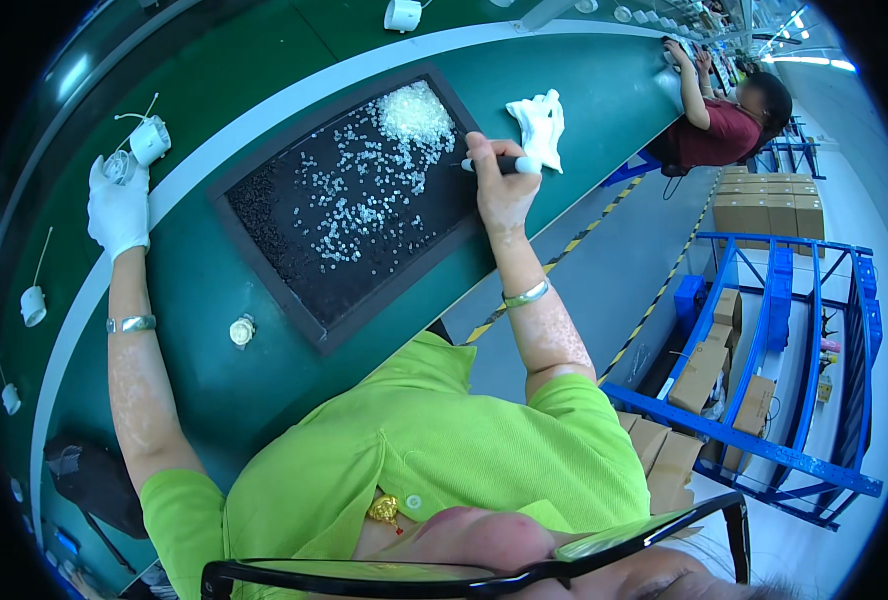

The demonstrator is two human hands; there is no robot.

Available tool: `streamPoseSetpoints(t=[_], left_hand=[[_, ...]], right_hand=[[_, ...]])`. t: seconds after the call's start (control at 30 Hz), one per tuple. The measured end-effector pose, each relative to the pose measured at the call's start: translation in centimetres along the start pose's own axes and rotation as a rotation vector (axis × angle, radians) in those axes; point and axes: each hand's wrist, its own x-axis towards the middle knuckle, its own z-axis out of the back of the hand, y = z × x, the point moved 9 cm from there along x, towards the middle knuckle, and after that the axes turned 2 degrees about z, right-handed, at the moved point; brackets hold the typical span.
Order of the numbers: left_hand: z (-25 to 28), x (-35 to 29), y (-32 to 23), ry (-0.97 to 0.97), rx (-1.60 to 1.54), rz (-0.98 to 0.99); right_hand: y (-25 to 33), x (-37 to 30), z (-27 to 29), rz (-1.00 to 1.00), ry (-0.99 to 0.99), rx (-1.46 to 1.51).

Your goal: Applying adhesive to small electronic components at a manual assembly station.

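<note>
My left hand (120, 212) wears a white glove and reaches over the pale line on the green bench. Its fingers close round a small clear-and-white round part (120, 166). Touching or just beside that part is a white cylindrical housing (151, 141) with a thin wire. My bare right hand (505, 190) grips a pen-shaped tool (507, 164), black with a white rounded end, above the right edge of a dark tray (319, 338). Many small clear discs (364, 215) lie scattered in the tray, heaped at its far corner. Tiny black pieces (254, 215) cover its left end.
A crumpled white glove (539, 130) lies right of the tray. A small cream-coloured part (243, 330) sits near the tray's left side. More white housings (33, 305) stand along the left. A co-worker in dark red (719, 130) is at the far right, beyond a blue rack (744, 430).
</note>
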Motion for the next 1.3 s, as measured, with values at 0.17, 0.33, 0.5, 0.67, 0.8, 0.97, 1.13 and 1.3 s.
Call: streamPoseSetpoints(t=[0.17,0.33,0.5,0.67,0.8,0.97,1.13,1.3], left_hand=[[-0.1,0.5,1.7,0.024,-0.1,-0.005],[3.8,-2.0,0.6,-0.055,-0.558,-0.01],[7.0,-6.3,0.7,0.003,-0.669,-0.013],[9.2,-11.2,0.0,0.098,-0.721,-0.021],[8.7,-16.4,-1.5,0.412,-0.911,-0.058],[8.2,-21.3,-3.8,0.65,-0.733,-0.224],[8.4,-21.7,-5.0,0.552,-0.671,-0.427],[9.6,-22.1,-4.8,0.393,-0.506,-0.565]], right_hand=[[-2.2,-0.7,-0.2,-0.369,0.08,0.255],[-1.9,-1.0,-0.5,-0.374,0.131,0.264],[-2.2,-1.1,-0.4,-0.355,0.141,0.231],[-1.5,-0.8,-1.1,-0.302,0.231,0.156],[-0.9,-0.9,-1.2,-0.234,0.227,0.128],[-1.6,-0.8,0.0,-0.332,0.063,0.321],[1.1,-0.8,-1.3,-0.345,0.057,0.805],[9.7,-2.4,-5.5,-0.303,0.428,1.161]])
